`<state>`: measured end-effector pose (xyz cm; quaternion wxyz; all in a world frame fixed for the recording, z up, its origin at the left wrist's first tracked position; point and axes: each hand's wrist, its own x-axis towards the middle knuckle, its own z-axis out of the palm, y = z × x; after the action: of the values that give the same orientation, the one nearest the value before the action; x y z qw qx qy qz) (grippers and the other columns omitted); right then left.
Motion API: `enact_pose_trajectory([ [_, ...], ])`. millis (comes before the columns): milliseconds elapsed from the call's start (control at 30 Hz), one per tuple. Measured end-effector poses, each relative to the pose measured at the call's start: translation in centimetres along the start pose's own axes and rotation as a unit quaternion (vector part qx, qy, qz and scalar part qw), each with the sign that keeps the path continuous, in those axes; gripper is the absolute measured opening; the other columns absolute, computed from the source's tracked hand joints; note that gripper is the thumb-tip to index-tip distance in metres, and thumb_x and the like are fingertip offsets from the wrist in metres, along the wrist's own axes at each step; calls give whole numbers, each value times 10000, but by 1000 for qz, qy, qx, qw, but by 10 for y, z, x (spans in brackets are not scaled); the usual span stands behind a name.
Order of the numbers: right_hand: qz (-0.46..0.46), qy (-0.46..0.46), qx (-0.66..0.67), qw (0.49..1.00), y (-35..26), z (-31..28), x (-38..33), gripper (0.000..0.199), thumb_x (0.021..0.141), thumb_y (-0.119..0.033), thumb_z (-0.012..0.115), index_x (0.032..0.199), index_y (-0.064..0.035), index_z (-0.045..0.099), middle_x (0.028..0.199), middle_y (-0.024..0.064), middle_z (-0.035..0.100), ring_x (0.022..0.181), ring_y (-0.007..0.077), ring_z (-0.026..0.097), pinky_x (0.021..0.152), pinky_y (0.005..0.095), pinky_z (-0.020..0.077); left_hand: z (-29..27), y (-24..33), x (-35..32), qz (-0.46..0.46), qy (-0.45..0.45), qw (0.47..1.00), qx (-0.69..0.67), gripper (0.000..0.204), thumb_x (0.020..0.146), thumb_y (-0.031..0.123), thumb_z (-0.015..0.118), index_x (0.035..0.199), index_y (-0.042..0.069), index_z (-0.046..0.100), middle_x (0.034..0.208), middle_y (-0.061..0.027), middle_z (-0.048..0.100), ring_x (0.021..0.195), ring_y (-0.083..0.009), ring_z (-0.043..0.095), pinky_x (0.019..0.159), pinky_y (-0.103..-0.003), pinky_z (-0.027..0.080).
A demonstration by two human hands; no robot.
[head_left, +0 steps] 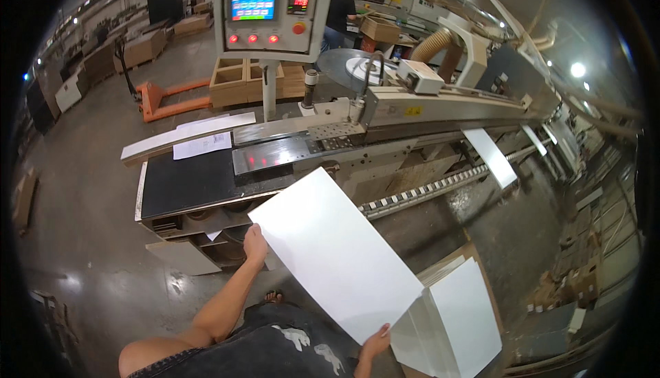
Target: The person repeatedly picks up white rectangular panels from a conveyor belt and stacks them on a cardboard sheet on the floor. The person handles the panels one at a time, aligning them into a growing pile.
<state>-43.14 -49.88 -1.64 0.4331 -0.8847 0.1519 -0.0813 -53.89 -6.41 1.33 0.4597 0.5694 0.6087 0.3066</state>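
A large white rectangular panel (330, 251) is held between my two hands, tilted across the middle of the view. My left hand (255, 244) grips its near left edge close to the far corner. At the near corner, my right hand (376, 341) grips the panel's edge; part of its fingers is hidden beneath. Just right of that hand, a stack of similar white panels (467, 316) stands low down. Beyond the panel's far end is the edge banding machine's metal infeed plate (271, 155), beside a black tabletop (185, 184).
A control cabinet (271, 17) with a lit screen rises over the machine. White strips (491, 157) lie across its side rail. Paper sheets (201, 145) and a long white strip (189, 136) rest by the black top. An orange pallet jack (168, 99) and another person (339, 10) are farther back.
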Motion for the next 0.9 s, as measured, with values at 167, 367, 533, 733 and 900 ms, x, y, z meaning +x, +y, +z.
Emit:
enact_pose_trajectory([
  [167,9,-66,-4,998,-80,43,-76,508,1010,-374,526,1069,124,610,1012,302,669,918,435,654,817,477,502,-11,-13,32,-3,-30,998,60,452,1042,374,355,1058,-2,606,1060,-268,658,1021,-478,599,879,-528,457],
  [367,-14,-288,-50,956,-116,71,-115,547,963,-375,589,1193,120,557,1134,306,648,1053,438,638,922,465,485,-11,2,34,32,-86,994,62,423,1051,360,350,1045,6,583,990,-275,648,975,-479,595,858,-539,446],
  [533,102,-485,53,867,-160,78,-135,437,981,-339,602,1180,49,575,872,124,684,627,181,660,481,299,524,7,19,40,-54,-77,991,-92,293,1041,241,427,1134,-22,515,1085,-248,619,1024,-402,596,905,-469,442],
  [733,175,-483,53,856,-202,95,-160,441,995,-330,587,1222,41,507,823,132,664,538,201,641,399,295,507,13,45,52,-96,-45,985,-139,309,1038,202,454,1246,-27,458,1208,-217,561,1104,-350,555,971,-424,415],
  [900,160,-466,18,870,-208,103,-162,386,993,-315,584,1033,69,587,786,157,658,506,217,619,407,334,481,9,61,59,-104,-54,983,-139,303,1035,182,456,1251,-29,465,1201,-203,576,1110,-326,554,978,-409,419],
])
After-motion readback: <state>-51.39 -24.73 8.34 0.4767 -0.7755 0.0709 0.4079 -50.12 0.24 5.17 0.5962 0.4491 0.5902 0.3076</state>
